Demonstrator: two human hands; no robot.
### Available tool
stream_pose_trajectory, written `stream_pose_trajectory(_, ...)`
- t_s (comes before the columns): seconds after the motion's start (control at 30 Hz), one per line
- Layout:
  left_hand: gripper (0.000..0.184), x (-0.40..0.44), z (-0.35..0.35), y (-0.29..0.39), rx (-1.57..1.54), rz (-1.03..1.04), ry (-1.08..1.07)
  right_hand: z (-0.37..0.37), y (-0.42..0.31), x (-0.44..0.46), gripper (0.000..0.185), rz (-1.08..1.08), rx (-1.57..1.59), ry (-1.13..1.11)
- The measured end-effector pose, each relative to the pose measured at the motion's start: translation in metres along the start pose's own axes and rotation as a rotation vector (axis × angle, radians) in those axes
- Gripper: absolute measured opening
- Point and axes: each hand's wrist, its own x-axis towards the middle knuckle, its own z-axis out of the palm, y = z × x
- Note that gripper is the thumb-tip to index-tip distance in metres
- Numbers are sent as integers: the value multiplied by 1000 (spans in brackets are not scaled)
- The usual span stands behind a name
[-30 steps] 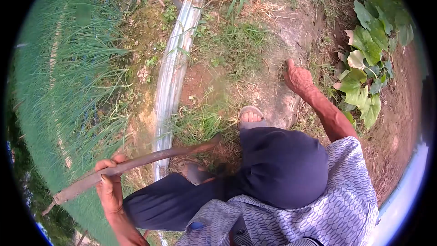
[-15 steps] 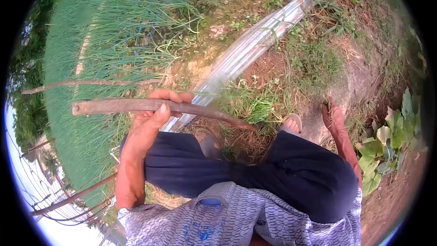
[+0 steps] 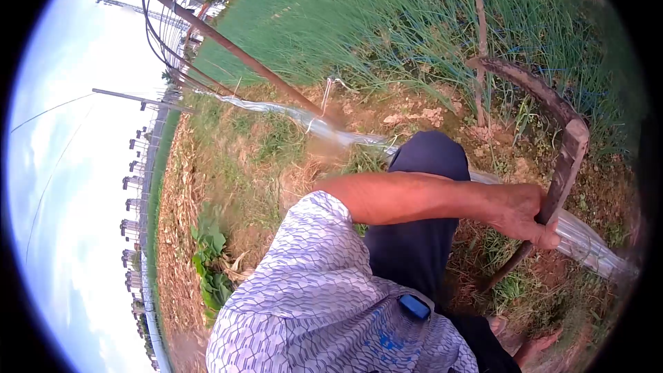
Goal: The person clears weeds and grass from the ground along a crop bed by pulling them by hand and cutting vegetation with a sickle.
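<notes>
The curved dark-bladed sickle with a brown wooden handle (image 3: 566, 159) is held mid-handle by the left hand (image 3: 526, 215), its fingers clamped around the wood. The handle's long axis is inclined up and rightward in view; the blade is situated beyond the fingers, curved leftward before slender green-leaved plants (image 3: 414, 21). The right hand (image 3: 537, 347) (partly seen, lower edge) is farther off; its finger state cannot be determined. The blue shirt print (image 3: 390, 337) cannot be read.

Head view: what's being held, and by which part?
The left hand holds the hooked tool by its handle, between the curved head and the lower end.
</notes>
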Motion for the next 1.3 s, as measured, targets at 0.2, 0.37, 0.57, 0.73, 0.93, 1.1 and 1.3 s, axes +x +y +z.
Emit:
stream_pose_trajectory(0.2, 35, 7, 0, -2, -88, -54, -17, 0, -23, 19, 55, -43, -59, 9)
stream_pose_trajectory(0.37, 36, 14, 9, -14, -43, 26, 31, 2, -63, 35, 50, -81, -87, -11)
stream_pose_trajectory(0.57, 40, 12, 7, -6, 11, 57, 8, 11, -97, 42, 44, -116, -68, -77)
stream_pose_trajectory(0.73, 48, 10, 6, -6, 44, 61, 16, 16, -123, 43, 39, -135, -35, -121)
stream_pose_trajectory(0.93, 55, 9, -3, 2, 219, -32, -80, 8, -201, 22, 35, -132, 46, -287)
stream_pose_trajectory(1.1, 44, 4, 1, 13, -11, -278, -179, -9, -320, 26, 32, -48, 8, -479)
stream_pose_trajectory(1.3, 53, -6, 12, 25, -41, -264, -111, -18, -305, 61, 40, -34, -281, -566)
